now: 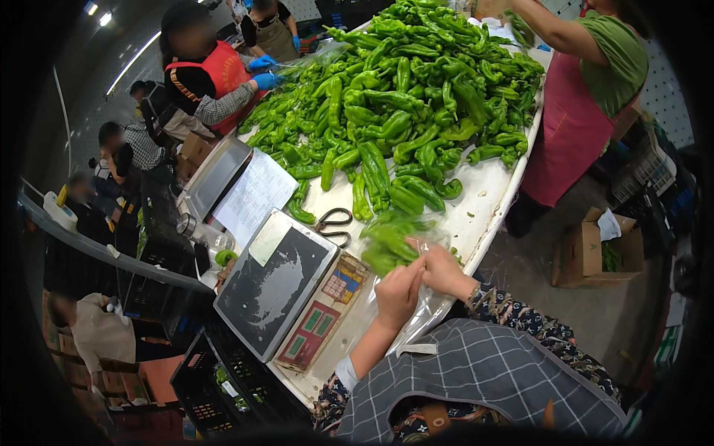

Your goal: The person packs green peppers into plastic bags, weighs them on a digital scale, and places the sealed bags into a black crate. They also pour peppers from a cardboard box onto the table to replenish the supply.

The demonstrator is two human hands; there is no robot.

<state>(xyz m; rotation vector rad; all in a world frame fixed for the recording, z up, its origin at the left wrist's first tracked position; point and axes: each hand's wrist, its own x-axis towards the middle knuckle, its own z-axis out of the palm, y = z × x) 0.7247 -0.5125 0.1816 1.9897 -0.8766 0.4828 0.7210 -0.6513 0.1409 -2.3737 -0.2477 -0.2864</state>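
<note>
L hand (pixel 398 293) & R hand (pixel 446 269) are both gripping the gathered neck of a clear plastic bag (pixel 388 244) w/ green peppers inside, fingers pinching close together. Bag is occupying a spot over the tabletop (pixel 483 195), between the scale (pixel 277 284) & the R edge, just on the near side of the pepper pile (pixel 401 104); can't tell if it's resting or hanging.

Main risk, prob.: film is looking thin, so stems or tips could be poking thru & splitting it if the hands are pulling hard. If either hand is loosening too soon, the neck could be opening & peppers spilling onto tabletop, or over the edge to the floor (pixel 535 276).

Scissors (pixel 320 225) are lying nr the bag's far L side; a careless swing L could be snagging film on them. Scale is standing just L of L hand, so a sleeve (pixel 332 401) bump could be pressing its keypad (pixel 344 285). Pile is rising steeply: nudging the nearest peppers could be sending some sliding.
</note>
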